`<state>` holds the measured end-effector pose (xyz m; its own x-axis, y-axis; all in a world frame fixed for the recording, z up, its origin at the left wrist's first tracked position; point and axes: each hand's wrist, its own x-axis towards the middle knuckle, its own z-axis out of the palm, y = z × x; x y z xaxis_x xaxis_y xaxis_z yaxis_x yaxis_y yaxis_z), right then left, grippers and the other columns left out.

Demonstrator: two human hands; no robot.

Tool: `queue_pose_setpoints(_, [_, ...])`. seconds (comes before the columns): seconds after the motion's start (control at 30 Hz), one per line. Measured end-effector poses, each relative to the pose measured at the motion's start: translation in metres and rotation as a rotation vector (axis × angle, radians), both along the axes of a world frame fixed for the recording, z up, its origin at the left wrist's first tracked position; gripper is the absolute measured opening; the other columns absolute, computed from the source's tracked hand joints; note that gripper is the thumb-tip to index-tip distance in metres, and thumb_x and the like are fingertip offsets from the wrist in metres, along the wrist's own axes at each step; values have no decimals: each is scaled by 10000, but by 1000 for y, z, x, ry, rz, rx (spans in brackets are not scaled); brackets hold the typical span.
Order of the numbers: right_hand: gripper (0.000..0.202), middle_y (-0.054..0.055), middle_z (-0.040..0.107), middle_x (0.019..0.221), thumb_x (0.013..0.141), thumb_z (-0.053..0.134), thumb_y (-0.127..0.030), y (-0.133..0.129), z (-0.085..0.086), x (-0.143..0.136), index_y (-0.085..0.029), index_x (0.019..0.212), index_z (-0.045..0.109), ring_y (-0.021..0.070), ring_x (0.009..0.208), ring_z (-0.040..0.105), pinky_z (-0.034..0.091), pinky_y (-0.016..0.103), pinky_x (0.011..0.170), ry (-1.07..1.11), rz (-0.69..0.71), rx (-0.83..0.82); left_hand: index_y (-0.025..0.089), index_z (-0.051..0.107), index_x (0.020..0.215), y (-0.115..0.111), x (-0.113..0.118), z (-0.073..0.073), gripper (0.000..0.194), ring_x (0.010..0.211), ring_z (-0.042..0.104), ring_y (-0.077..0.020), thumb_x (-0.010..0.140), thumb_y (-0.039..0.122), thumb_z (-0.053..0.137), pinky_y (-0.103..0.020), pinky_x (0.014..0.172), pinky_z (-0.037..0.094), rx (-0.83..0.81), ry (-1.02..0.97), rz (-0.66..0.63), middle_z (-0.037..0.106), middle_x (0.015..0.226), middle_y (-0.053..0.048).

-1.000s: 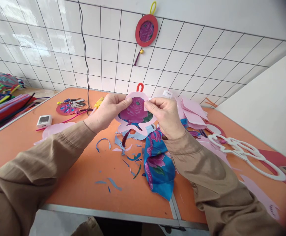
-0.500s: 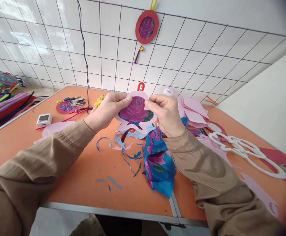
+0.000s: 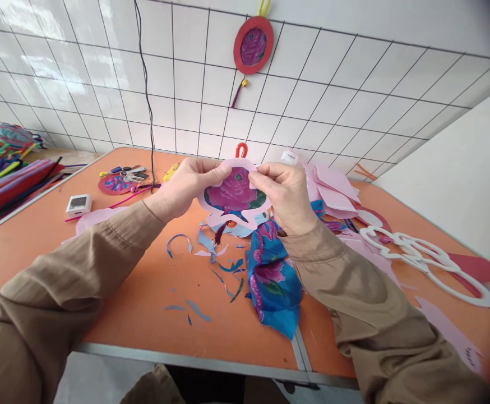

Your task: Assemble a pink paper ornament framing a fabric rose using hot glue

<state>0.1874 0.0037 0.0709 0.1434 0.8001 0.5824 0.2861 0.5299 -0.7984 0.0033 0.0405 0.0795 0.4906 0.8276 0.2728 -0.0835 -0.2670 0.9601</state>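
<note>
White tiles [image 3: 188, 73] back your orange tabletop [image 3: 135, 320]. Your left hand [image 3: 190, 185] and right hand [image 3: 286, 193] each pinch the pink frame of the flower ornament [image 3: 236, 191] near its top, the grip raising it above the tabletop. Blue scraps [image 3: 198, 310] clutter the space below; floral cloth [image 3: 275, 297] lies near your right wrist, pink sheets [image 3: 333, 188] and white cutout frames [image 3: 485, 298] beyond. Keys [image 3: 135, 175] and a white box [image 3: 79, 206] sit leftward.

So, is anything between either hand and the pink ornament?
Nothing visible. The left hand and right hand both pinch the ornament directly, at its upper left and upper right edges. The scraps and blue cloth lie on the table, not between hands and ornament.
</note>
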Motion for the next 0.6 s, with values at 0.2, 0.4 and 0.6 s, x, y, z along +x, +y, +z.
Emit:
queue_pose_setpoints(0.2, [212,-29,572,539,758,671,-224,0,-1,0,-200,554,619,91,522,471,361,259,503,-45,21,-2,146,719,706,-2,1,0,279,499,513,-80,817,402,727,-192,466,404,29,-35,-33,638,604,-4])
queue_pose_setpoints(0.4, [174,-29,585,569,768,665,-250,-6,0,-2,-198,604,643,99,547,499,387,262,522,-30,76,-12,145,731,721,-1,0,-2,305,573,597,-119,830,430,718,-222,542,472,58,-45,-60,705,672,-28])
queue_pose_setpoints(0.6, [219,-42,542,519,766,656,-211,-6,2,-3,-197,556,597,81,499,458,344,252,481,-57,39,48,122,731,758,-2,2,-1,343,542,549,-93,823,458,735,-198,495,432,73,-50,-95,667,646,-21])
